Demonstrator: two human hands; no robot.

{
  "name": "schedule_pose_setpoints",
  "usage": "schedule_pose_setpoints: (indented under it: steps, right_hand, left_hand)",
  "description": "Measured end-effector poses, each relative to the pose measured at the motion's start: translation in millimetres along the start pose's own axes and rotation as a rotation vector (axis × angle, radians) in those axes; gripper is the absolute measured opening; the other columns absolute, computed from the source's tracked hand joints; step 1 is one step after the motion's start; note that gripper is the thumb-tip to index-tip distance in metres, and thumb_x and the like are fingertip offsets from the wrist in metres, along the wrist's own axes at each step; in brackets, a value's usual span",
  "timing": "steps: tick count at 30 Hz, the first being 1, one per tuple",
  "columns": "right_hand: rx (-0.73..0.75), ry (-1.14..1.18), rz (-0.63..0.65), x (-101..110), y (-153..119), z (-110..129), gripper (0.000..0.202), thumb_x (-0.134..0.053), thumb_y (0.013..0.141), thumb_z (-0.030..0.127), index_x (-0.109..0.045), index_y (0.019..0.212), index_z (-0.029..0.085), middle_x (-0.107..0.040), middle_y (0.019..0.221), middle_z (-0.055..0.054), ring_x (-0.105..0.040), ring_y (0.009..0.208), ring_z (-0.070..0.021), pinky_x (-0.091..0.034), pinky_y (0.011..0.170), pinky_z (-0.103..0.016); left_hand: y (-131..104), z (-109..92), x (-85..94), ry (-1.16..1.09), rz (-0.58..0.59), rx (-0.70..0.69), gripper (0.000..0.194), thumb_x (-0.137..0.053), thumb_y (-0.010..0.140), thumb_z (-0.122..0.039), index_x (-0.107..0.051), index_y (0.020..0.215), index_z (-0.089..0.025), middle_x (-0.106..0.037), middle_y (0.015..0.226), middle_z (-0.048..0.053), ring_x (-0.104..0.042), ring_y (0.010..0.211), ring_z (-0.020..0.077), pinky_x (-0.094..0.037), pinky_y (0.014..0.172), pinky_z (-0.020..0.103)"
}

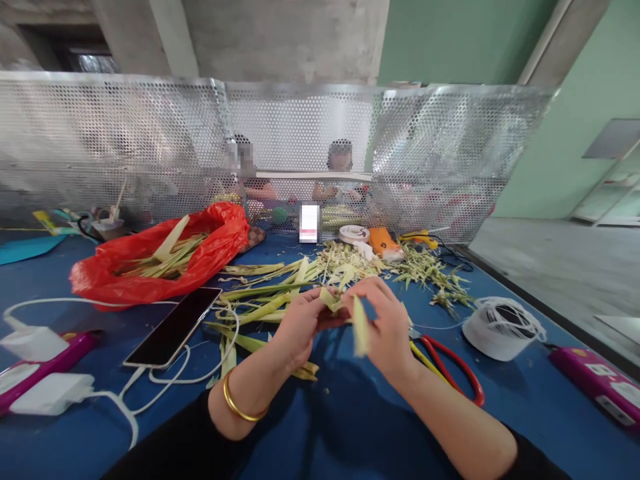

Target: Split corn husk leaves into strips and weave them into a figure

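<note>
Near the middle of the blue table (345, 413), my left hand (300, 327) has its fingers closed on a small folded piece of pale green leaf (331, 300). My right hand (387, 327) is closed at the other side of that piece, its fingers pinching the leaf. A pale strip end (360, 327) hangs down in front of the right fingers, blurred. Long leaf strips (270, 307) lie behind and to the left of my left hand. Beyond both hands is a heap of leaf scraps (350, 263). Red-handled scissors (450, 367) lie right of my right hand.
At left are a red plastic bag (110, 267) of leaves, a phone (175, 327), white cables and chargers (55, 393). A string roll (500, 330) and purple box (595, 387) lie right. Behind a perforated metal screen (300, 127) sit two people.
</note>
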State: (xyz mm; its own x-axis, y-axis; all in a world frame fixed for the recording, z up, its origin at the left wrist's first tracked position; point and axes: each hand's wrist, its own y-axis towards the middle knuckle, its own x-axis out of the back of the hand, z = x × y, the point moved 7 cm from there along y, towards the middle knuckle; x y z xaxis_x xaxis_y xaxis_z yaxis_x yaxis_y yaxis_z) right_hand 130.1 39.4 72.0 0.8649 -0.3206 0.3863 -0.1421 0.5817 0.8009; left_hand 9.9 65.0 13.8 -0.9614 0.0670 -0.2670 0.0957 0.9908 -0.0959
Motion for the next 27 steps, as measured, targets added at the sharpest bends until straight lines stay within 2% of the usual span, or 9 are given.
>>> schedule_pose_setpoints:
  steps: [3, 5, 6, 11, 15, 19, 22, 24, 27]
  right_hand:
    - [-0.429, 0.114, 0.039, -6.6, -3.0, -39.6, 0.02, -0.054, 0.084, 0.033, -0.059, 0.07, 0.019, -0.06, 0.07, -0.003, -0.055, 0.065, -0.0169, -0.043, 0.058, -0.028]
    - [-0.595, 0.185, 0.107, -15.8, -7.6, -54.9, 0.023, -0.057, 0.08, 0.036, -0.059, 0.067, 0.018, -0.057, 0.061, 0.0, -0.051, 0.057, -0.0154, -0.04, 0.053, -0.027]
    - [-0.631, 0.216, 0.125, -18.9, -8.7, -58.4, 0.023, -0.057, 0.079, 0.037, -0.059, 0.067, 0.018, -0.054, 0.058, 0.001, -0.049, 0.055, -0.0146, -0.039, 0.052, -0.026]
    - [-0.588, 0.27, 0.136, -20.3, -5.6, -54.2, 0.019, -0.057, 0.079, 0.035, -0.056, 0.068, 0.019, -0.051, 0.058, 0.003, -0.047, 0.052, -0.0126, -0.036, 0.048, -0.024]
    - [-0.555, 0.288, 0.122, -18.6, -5.0, -48.6, 0.019, -0.056, 0.08, 0.034, -0.055, 0.068, 0.019, -0.053, 0.059, 0.002, -0.049, 0.051, -0.0126, -0.04, 0.048, -0.023]
    - [-0.644, 0.355, 0.085, -20.4, -9.6, -55.9, 0.023, -0.055, 0.081, 0.038, -0.056, 0.068, 0.019, -0.055, 0.061, 0.001, -0.052, 0.051, -0.0134, -0.043, 0.046, -0.024]
    - [-0.648, 0.303, 0.016, -16.4, -10.3, -60.3, 0.021, -0.057, 0.079, 0.038, -0.058, 0.069, 0.019, -0.057, 0.062, 0.0, -0.053, 0.055, -0.0138, -0.044, 0.049, -0.024]
    - [-0.657, 0.292, 0.002, -15.6, -10.5, -60.3, 0.02, -0.058, 0.078, 0.037, -0.058, 0.069, 0.019, -0.057, 0.062, 0.0, -0.053, 0.056, -0.0139, -0.045, 0.049, -0.024]
    - [-0.767, 0.416, 0.021, -20.5, -14.3, -58.0, 0.018, -0.06, 0.074, 0.037, -0.058, 0.069, 0.019, -0.058, 0.06, 0.001, -0.054, 0.055, -0.0142, -0.047, 0.048, -0.025]
  left_hand:
    - [-0.1, 0.7, -4.8, -0.021, 0.05, 0.008, 0.022, -0.069, 0.072, -0.035, -0.067, 0.08, -0.014, -0.066, 0.065, 0.003, -0.061, 0.061, 0.0128, -0.054, 0.066, 0.026]
    - [0.3, -0.2, -2.8, -0.014, 0.017, -0.007, 0.026, -0.071, 0.071, -0.038, -0.067, 0.081, -0.014, -0.066, 0.066, 0.002, -0.06, 0.058, 0.0115, -0.054, 0.065, 0.027]
    - [0.5, -0.5, -1.7, -0.015, 0.002, -0.009, 0.027, -0.072, 0.07, -0.039, -0.066, 0.079, -0.015, -0.066, 0.066, 0.002, -0.059, 0.057, 0.0108, -0.054, 0.064, 0.026]
    - [0.7, -2.5, 2.6, 0.025, -0.029, 0.002, 0.029, -0.077, 0.065, -0.041, -0.066, 0.071, -0.015, -0.064, 0.063, 0.0, -0.06, 0.058, 0.0115, -0.053, 0.065, 0.026]
    - [-0.3, -3.0, 4.7, 0.07, -0.042, 0.039, 0.032, -0.077, 0.063, -0.043, -0.071, 0.077, -0.014, -0.067, 0.066, 0.002, -0.062, 0.061, 0.0132, -0.053, 0.065, 0.025]
    - [-2.5, -3.7, 1.4, -0.04, 0.008, 0.045, 0.025, -0.076, 0.065, -0.035, -0.072, 0.079, -0.015, -0.067, 0.073, 0.004, -0.065, 0.07, 0.0167, -0.053, 0.067, 0.026]
    - [-4.3, -5.0, -4.8, -0.165, 0.091, 0.023, 0.016, -0.073, 0.064, -0.025, -0.071, 0.077, -0.016, -0.067, 0.082, 0.004, -0.065, 0.076, 0.0181, -0.054, 0.073, 0.03]
    - [-4.9, -6.2, -8.2, -0.151, 0.133, -0.017, 0.016, -0.073, 0.065, -0.023, -0.071, 0.079, -0.016, -0.066, 0.084, 0.004, -0.064, 0.077, 0.0171, -0.054, 0.074, 0.029]
    - [-3.3, -4.2, -4.3, -0.036, 0.055, -0.049, 0.021, -0.075, 0.067, -0.027, -0.071, 0.083, -0.014, -0.066, 0.082, 0.004, -0.061, 0.072, 0.0132, -0.051, 0.065, 0.023]
